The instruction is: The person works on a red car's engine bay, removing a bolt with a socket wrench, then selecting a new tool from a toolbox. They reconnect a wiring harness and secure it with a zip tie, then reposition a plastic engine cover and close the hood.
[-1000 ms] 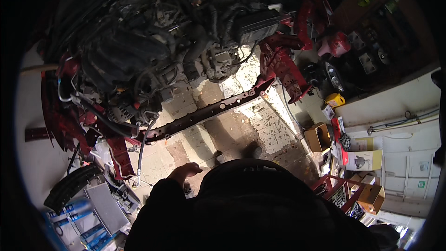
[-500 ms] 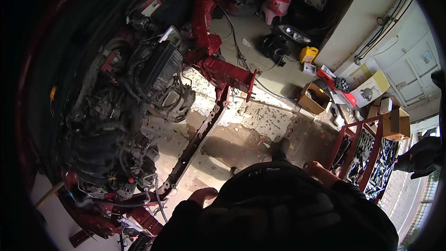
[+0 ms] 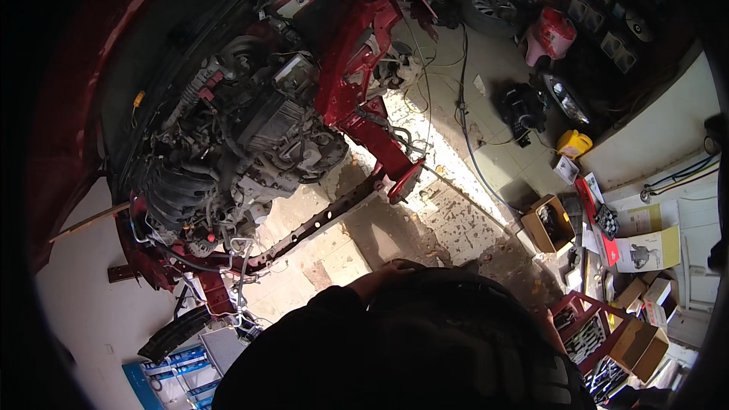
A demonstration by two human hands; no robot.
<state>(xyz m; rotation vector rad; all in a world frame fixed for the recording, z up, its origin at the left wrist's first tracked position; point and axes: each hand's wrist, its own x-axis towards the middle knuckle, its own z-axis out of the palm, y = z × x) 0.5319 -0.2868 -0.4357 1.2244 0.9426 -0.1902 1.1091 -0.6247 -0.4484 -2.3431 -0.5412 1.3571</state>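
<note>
My left hand (image 3: 382, 279) lies against the front of my dark clothing, its fingers partly hidden, so what it holds, if anything, does not show. Only a strip of my right hand (image 3: 554, 329) appears past my body, beside the red tool rack (image 3: 575, 305); its fingers cannot be made out. Ahead and to the left is the open engine bay of a red car, with the exposed engine (image 3: 258, 144) and a dark red lower crossmember (image 3: 323, 220) running across the front. Neither hand touches the car.
On the right stand an open cardboard box (image 3: 548, 224), another carton (image 3: 639, 349) and a yellow jug (image 3: 574, 143). A headlamp (image 3: 565, 99), a black part (image 3: 521, 112) and a pink-red stool (image 3: 548, 36) lie farther off. A hose (image 3: 469, 140) trails over the floor.
My view has swung to the right and lifted, so the car and floor objects sit differently. My left hand has moved from my side to my front; less of my right hand shows.
</note>
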